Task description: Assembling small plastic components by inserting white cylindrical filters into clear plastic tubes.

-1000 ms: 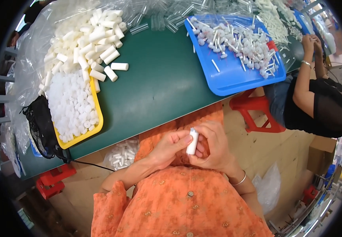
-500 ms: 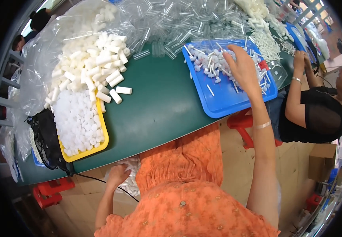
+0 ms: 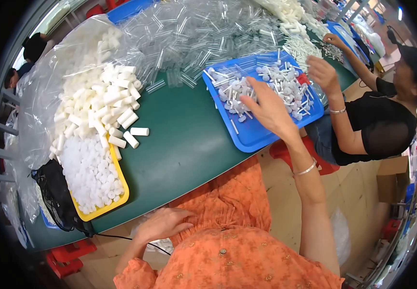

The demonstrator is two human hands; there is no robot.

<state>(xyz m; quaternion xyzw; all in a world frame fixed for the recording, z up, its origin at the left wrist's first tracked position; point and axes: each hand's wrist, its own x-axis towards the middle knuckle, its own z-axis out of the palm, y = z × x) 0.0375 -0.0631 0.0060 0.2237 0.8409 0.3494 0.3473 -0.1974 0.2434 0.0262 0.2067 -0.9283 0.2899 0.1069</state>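
My right hand [image 3: 270, 110] hovers over the blue tray [image 3: 249, 140], its fingers stretched and thumb apart, with nothing visible in it. In the tray lie many small white parts [image 3: 290, 89], thin stems with round frosted caps. Whether my fingertips touch these parts I cannot tell. My left hand [image 3: 166, 224] rests palm down at my lap, by the table's front edge, fingers extended and holding nothing visible. Beneath it, a clear bag of white pieces [image 3: 160, 245] shows partly below the table.
On the left, a yellow tray [image 3: 124, 185] holds small white caps beside a heap of white foam cylinders [image 3: 107, 98]. A black mesh pouch [image 3: 54, 192] adjoins it. Clear tubes [image 3: 194, 36] cover the table's back. A co-worker [image 3: 362, 115] sits right, one hand [image 3: 323, 74] beside the blue tray.
My left hand has risen from beside the bag to my lap. My right hand has shifted left and nearer over the tray. The co-worker's hands have parted, one coming toward the blue tray.
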